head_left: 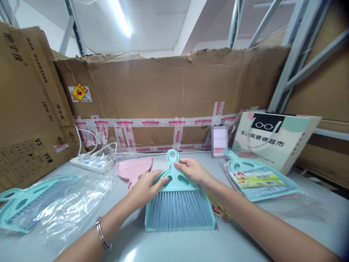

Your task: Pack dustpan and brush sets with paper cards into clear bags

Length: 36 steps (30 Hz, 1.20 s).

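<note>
The right hand (195,170) pinched the handle (172,168) of a turquoise hand brush (174,209) between thumb and fingers, and the left hand (149,185) grasped its left shoulder, thumb on top. The brush lay over a matching dustpan (212,222) on the table (196,245), held from both sides probably so that the two would not separate. Beyond the left hand lay a pink dustpan (134,169); at right, clear plastic probably kept another turquoise brush-and-dustpan set (252,193) paired.
</note>
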Motion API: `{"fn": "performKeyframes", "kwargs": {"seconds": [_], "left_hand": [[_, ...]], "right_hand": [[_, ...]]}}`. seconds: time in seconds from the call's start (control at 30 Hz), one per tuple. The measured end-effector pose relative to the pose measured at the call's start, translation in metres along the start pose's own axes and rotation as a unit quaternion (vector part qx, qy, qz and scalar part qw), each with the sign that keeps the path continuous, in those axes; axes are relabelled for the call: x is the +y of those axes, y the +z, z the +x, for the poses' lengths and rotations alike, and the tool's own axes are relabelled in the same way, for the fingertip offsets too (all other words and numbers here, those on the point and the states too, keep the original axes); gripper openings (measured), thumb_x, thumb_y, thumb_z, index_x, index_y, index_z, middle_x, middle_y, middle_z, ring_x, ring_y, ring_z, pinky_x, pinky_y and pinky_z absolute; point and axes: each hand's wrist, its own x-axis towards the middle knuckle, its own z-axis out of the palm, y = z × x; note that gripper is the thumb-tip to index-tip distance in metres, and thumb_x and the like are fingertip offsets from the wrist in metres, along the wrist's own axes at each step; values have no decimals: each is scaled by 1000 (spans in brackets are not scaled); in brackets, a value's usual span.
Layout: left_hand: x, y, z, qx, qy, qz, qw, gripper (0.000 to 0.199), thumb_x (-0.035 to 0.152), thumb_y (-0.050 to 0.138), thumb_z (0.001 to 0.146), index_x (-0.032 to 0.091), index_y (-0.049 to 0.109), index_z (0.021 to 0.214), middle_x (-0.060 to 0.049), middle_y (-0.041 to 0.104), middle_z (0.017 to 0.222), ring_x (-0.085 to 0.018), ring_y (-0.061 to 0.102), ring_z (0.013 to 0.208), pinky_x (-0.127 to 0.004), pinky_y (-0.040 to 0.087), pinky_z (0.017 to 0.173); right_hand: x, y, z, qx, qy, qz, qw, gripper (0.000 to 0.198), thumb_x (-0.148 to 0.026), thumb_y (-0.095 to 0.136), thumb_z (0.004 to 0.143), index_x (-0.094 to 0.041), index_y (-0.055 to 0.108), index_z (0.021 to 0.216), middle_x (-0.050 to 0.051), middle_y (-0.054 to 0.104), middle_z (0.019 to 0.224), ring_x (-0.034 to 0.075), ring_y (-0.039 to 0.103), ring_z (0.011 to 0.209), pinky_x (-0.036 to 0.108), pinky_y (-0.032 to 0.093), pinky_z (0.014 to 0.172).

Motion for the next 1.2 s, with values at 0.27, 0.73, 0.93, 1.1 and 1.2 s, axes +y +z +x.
{"fn": "performKeyframes", "kwargs": {"seconds": [0.27,0.73,0.93,1.1,1.2], "left_hand": [[-3,1,1,0,-17,-25,1000,35,43,40,83,16,59,74,2,50,62,-12,42,59,-22,31,56],[-15,-10,8,140,-71,-159,975,35,45,52,76,18,66,94,-3,67,91,-20,57,86,-24,40,73],[-18,-21,10,297,-119,-229,919,43,49,56,71,15,65,95,-4,67,87,-19,58,79,-24,41,66],[-18,-18,10,280,-110,-233,925,39,48,58,71,15,66,92,-4,67,92,-20,57,85,-24,41,70],[-19,-16,10,270,-101,-234,928,38,47,58,71,16,66,92,-5,67,95,-21,57,89,-25,40,74]], "right_hand": [[2,0,2,5,8,-3,1000,53,-61,67,49,-12,59,67,-2,57,54,7,49,45,21,38,45],[10,-80,5,104,13,-415,904,31,-42,50,77,-18,55,97,8,62,97,19,57,90,29,41,76],[16,-93,-4,-37,114,-517,847,51,-51,69,51,-17,57,87,5,59,90,20,55,79,26,40,64],[17,-91,-4,-67,118,-495,858,53,-44,74,43,-19,56,85,2,54,88,18,51,77,25,37,62],[26,-93,2,-61,114,-458,879,43,-39,75,43,-19,56,75,0,55,76,15,49,67,24,35,56]]}}
